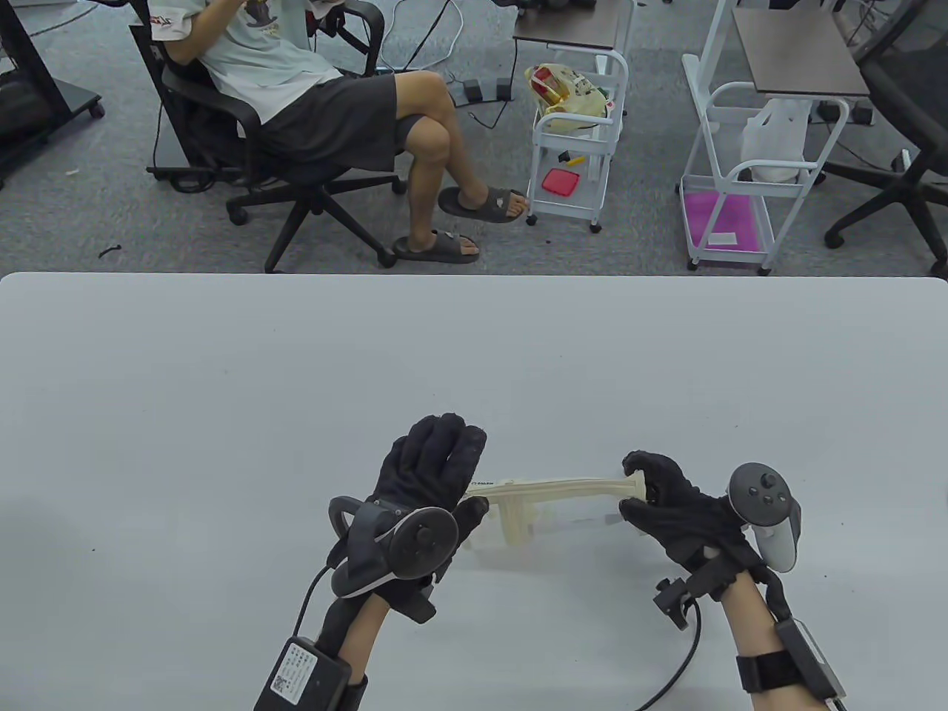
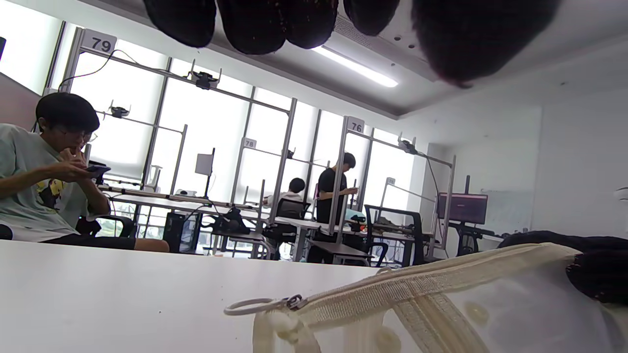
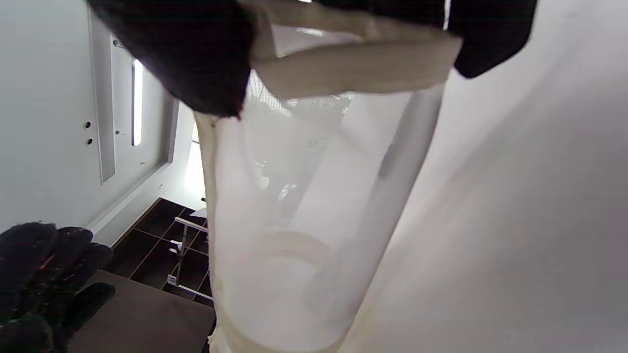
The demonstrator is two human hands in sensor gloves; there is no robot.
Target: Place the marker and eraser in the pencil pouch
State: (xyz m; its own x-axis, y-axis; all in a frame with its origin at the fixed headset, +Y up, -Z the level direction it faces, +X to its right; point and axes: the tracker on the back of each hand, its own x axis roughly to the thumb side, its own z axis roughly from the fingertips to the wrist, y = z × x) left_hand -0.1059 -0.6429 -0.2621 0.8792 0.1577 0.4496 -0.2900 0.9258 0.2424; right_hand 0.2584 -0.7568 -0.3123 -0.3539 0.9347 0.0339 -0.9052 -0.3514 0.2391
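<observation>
left hand (image 1: 433, 474), pouch (image 1: 552, 498) lengthwise left-right, right hand (image 1: 670, 503) pinching end

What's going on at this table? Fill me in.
Two gloved hands are working a clear pencil pouch with a cream zipper on the white table. The right hand pinches the pouch's end. The left hand is at the zipper-pull end, fingers spread. No marker or eraser can be made out.
</observation>
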